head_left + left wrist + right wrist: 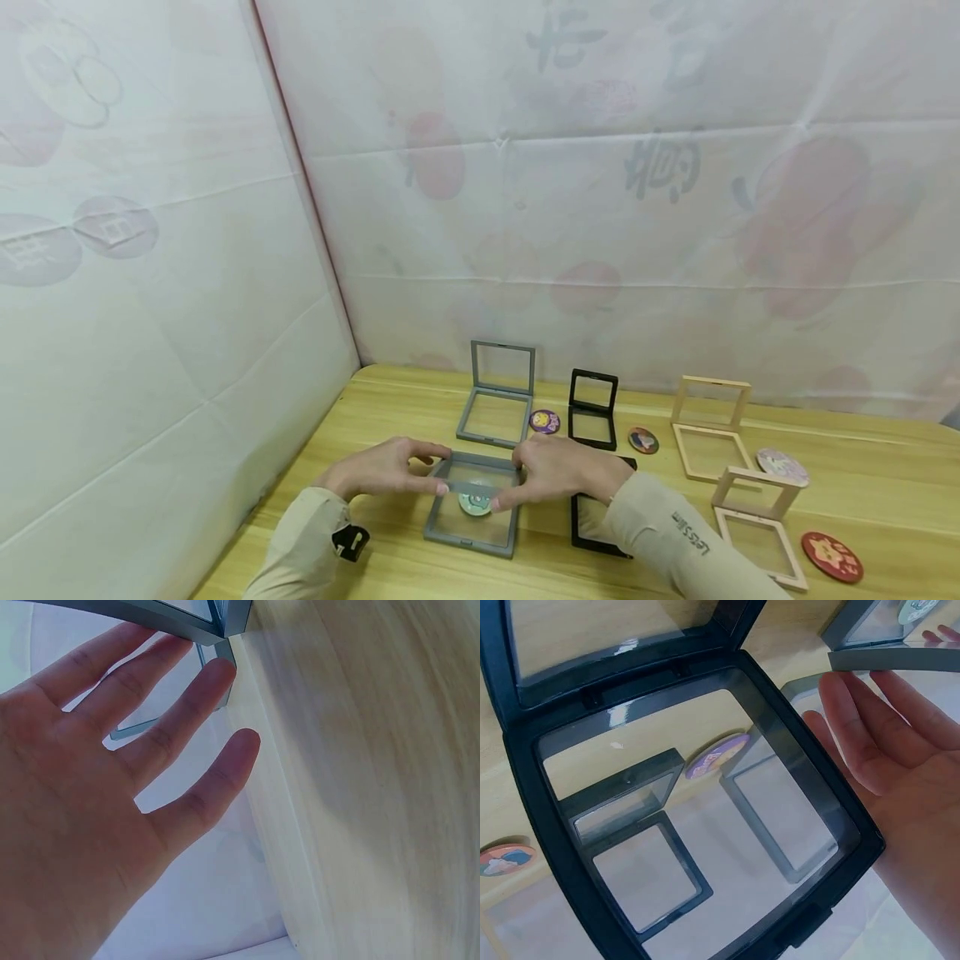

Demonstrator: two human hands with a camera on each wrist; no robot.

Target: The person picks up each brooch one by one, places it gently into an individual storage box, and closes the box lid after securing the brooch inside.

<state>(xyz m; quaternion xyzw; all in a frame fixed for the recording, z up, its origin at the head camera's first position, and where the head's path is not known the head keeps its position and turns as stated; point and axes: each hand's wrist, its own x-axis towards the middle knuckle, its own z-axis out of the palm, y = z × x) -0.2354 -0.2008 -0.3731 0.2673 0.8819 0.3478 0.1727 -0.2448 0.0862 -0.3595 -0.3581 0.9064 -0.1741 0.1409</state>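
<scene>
Both hands on the gray frame point(470, 544), near the front of the counter point(393, 542). Lower panel flat, upper panel tilted over it. Left grip point(378, 468) at the frame's left side: thumb on the upper panel's near edge, fingertips at the back edge, clamped lightly on it; the left wrist view shows the other fingers spread, some touching the frame. Right grip point(558, 468) mirrors this at the right side, thumb and fingers apart with the panel held between.

Mint badge point(475, 504) sits within the gray frame's outline, between the two grips, just beside the right thumb; can't tell if a finger touches it.

Large black frame point(574, 521) stands open just right of the right grip, partly hidden by the forearm. Behind: second gray frame point(487, 440), purple badge point(545, 422), small black frame point(591, 409), dark round badge point(643, 440). Further right: two open wooden frames point(750, 517), pale pink badge point(782, 467), red badge point(832, 557).
</scene>
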